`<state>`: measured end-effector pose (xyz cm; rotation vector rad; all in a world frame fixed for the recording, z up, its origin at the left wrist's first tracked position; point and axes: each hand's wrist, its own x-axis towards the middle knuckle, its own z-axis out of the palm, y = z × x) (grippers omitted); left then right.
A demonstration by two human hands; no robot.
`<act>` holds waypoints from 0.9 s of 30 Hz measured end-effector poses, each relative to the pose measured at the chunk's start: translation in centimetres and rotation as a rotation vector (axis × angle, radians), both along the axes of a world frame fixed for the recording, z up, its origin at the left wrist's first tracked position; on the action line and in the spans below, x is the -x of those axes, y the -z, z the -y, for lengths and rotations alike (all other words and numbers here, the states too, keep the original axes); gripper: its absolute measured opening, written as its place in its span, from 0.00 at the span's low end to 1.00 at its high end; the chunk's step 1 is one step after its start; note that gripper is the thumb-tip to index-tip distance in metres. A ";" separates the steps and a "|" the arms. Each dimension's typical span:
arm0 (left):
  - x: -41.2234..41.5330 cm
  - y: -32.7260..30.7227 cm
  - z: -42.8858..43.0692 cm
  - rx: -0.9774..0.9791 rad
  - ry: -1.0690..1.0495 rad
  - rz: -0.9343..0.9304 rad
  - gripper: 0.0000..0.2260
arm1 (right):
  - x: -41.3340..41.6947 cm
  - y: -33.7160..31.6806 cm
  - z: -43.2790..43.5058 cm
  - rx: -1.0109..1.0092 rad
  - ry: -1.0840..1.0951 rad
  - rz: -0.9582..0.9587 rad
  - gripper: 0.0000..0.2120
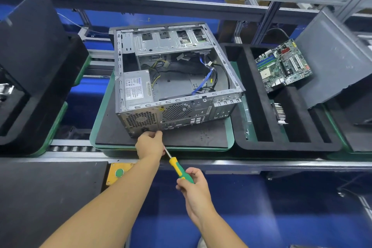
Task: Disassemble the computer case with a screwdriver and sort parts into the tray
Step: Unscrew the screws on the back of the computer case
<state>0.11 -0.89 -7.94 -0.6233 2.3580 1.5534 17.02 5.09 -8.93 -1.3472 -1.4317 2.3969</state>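
An open grey computer case (177, 106) lies on its side on a green-rimmed pad (96, 119), its rear panel facing me, with a power supply (136, 86) and loose cables inside. My left hand (150, 143) is at the lower edge of the rear panel, fingers curled at the tip of the screwdriver shaft; whether it pinches a screw or the shaft is hidden. My right hand (193, 187) grips the yellow-green handle of the screwdriver (177, 168), which points up-left toward the panel. A black foam tray (245, 94) on the right holds a motherboard (283, 65) and an expansion card (280, 112).
A grey side panel (330, 56) leans at the far right. Black foam trays and a dark panel (30, 46) stand at the left. A yellow box with a green button (119, 172) sits on the bench edge. Shelf rails run overhead.
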 end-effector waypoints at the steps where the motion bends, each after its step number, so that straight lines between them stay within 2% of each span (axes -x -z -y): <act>1: -0.3 -0.1 0.1 0.026 0.036 -0.021 0.08 | -0.3 -0.1 -0.7 0.008 0.006 -0.014 0.13; 3: -1.0 -0.3 0.1 0.067 0.120 -0.039 0.11 | -0.7 -0.5 -2.3 0.055 0.072 -0.065 0.09; 6: -2.4 -1.1 -0.7 0.015 0.251 -0.012 0.12 | -0.8 -2.2 -5.4 0.138 0.205 -0.188 0.01; 9: -3.9 -2.6 -3.2 -0.087 0.392 0.009 0.12 | -0.7 -4.9 -8.8 0.152 0.241 -0.289 0.04; 13: -6.0 -4.6 -8.9 -0.248 0.647 0.054 0.13 | -1.5 -8.9 -13.1 0.143 0.186 -0.392 0.14; 16: -7.9 -5.7 -13.8 -0.165 0.808 -0.004 0.07 | -3.2 -10.9 -16.6 0.082 0.166 -0.409 0.19; 21: -9.9 -6.5 -22.8 0.013 0.920 -0.159 0.04 | -6.8 -12.1 -23.2 -0.106 0.195 -0.343 0.15; 27: -10.3 -4.1 -29.8 0.212 0.885 -0.183 0.07 | -8.7 -12.3 -29.0 -0.193 0.159 -0.287 0.14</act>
